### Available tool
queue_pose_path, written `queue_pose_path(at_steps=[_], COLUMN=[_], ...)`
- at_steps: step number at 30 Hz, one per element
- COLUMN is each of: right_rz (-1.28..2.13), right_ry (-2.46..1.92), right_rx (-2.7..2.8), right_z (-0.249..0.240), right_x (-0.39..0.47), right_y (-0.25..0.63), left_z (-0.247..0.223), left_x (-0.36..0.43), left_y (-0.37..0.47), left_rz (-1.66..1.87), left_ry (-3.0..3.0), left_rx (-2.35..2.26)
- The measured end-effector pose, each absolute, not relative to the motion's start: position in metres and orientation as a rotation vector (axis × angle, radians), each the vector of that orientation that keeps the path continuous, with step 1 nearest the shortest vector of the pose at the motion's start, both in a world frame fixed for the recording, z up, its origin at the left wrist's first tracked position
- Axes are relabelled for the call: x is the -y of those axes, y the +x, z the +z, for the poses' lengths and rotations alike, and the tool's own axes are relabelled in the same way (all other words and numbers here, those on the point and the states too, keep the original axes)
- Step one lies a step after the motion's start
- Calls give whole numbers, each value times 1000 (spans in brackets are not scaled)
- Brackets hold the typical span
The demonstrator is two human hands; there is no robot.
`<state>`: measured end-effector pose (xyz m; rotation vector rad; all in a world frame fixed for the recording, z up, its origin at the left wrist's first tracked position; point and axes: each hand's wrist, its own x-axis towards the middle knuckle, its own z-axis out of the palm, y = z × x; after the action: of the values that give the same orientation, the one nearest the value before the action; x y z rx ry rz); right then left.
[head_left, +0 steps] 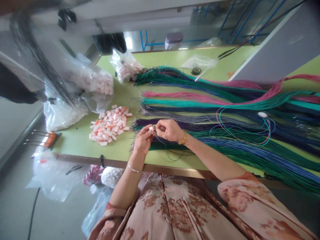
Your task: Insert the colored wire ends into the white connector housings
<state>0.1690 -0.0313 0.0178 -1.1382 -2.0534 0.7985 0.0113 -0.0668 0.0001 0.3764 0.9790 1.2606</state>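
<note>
A green-topped worktable (80,143) spans the scene. Long wire bundles (175,103) in green, teal, pink, grey, purple and blue lie across it toward the right, their metal-tipped ends at left. Clear plastic bags (98,80) of white and orange pieces stand far left; nearer is a loose pile of white-and-orange connector housings (110,126). The left hand (142,141), at the near side, has thumb and fingertips closed on one connector housing (151,129), held above the bundles' left ends. The right hand (171,130) pinches thumb and forefinger together just right of it; what they grip is too small to tell. Thin wires (172,160) loop below the hands.
</note>
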Motion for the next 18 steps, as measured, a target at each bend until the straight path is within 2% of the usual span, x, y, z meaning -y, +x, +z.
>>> queue_pose_path(at_steps=[18], right_rz=[683], right_ry=[-1069], right_rx=[2210], right_z=[11], right_x=[33], right_y=[163], left_z=[0], left_x=[69], left_y=[15], left_rz=[1306], left_ry=[374], left_rx=[-1022])
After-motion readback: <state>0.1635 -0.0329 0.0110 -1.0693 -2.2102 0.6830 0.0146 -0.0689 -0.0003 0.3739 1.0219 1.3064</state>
